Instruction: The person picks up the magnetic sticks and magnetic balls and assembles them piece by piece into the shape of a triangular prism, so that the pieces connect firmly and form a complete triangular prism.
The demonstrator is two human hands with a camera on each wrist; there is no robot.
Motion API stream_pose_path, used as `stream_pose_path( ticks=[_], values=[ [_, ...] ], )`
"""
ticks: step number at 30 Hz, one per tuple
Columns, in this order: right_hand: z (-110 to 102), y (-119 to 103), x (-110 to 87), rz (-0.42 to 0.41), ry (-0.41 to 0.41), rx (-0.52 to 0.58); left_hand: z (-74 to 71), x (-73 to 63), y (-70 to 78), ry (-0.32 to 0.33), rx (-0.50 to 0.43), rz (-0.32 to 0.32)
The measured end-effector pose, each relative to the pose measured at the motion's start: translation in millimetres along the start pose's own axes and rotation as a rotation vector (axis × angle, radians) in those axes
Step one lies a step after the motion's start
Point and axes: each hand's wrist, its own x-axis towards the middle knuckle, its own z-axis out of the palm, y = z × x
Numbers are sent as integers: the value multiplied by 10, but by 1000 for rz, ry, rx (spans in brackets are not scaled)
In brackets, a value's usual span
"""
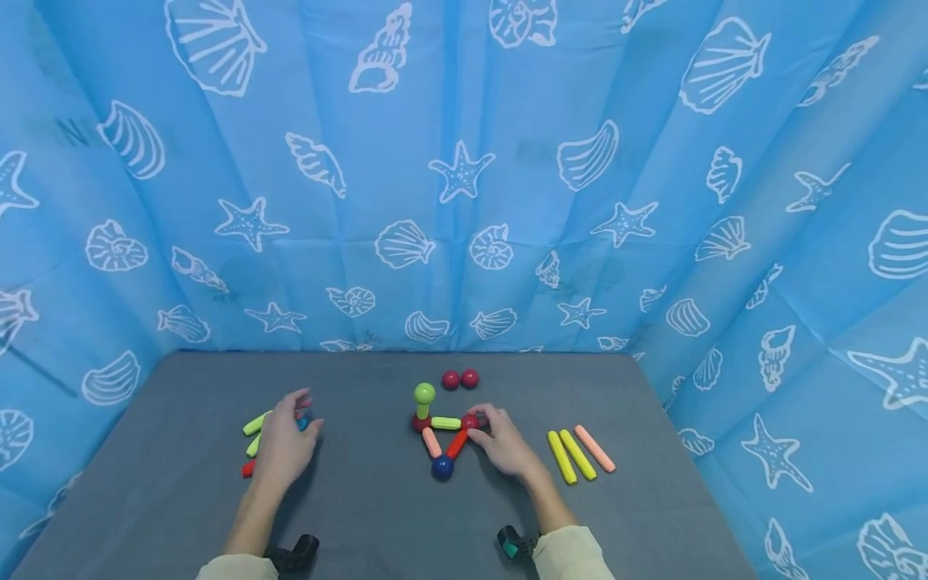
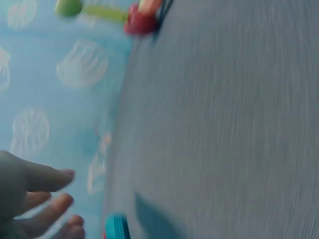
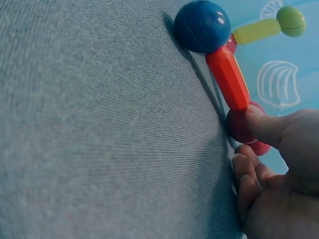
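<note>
A triangle of rods and balls lies mid-table: a lime rod (image 1: pixel 445 423), a pink rod (image 1: pixel 431 442) and a red rod (image 1: pixel 457 444) join two red balls and a blue ball (image 1: pixel 442 467). From the left red ball (image 1: pixel 421 423) another lime rod stands upright, topped by a green ball (image 1: pixel 424 393). My right hand (image 1: pixel 505 445) grips the right red ball (image 3: pixel 240 125) between thumb and fingers. My left hand (image 1: pixel 284 443), fingers loosely bent and holding nothing visible, hovers near a blue piece (image 2: pixel 117 227) at the left, which it partly hides.
Two loose red balls (image 1: pixel 460 379) sit behind the triangle. On the right lie two yellow rods (image 1: pixel 569 456) and a pink rod (image 1: pixel 594 448). Lime rods (image 1: pixel 255 424) and a red piece (image 1: pixel 249 468) lie left, partly covered by the left hand. A shell-patterned curtain (image 1: pixel 464 266) borders the table.
</note>
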Motion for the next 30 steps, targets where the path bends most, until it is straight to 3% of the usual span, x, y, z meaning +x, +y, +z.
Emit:
stream_pose_path(
  ticks=[4,11,16,19,24,30],
  values=[
    [-18,31,-6,3,-15,20,-120,15,-201,-14,26,-57],
    [-40,59,-14,8,-29,41,-56,36,-272,-39,226,-12],
    [-47,75,-20,0,-35,55,-8,9,-254,-50,297,33],
    [-47,83,-22,11,-32,58,0,-21,-192,-58,273,93],
    [-44,100,-16,25,-29,58,80,-90,78,-63,69,115],
    [-16,110,-6,13,-30,56,441,-233,404,-119,-75,86]
  ],
)
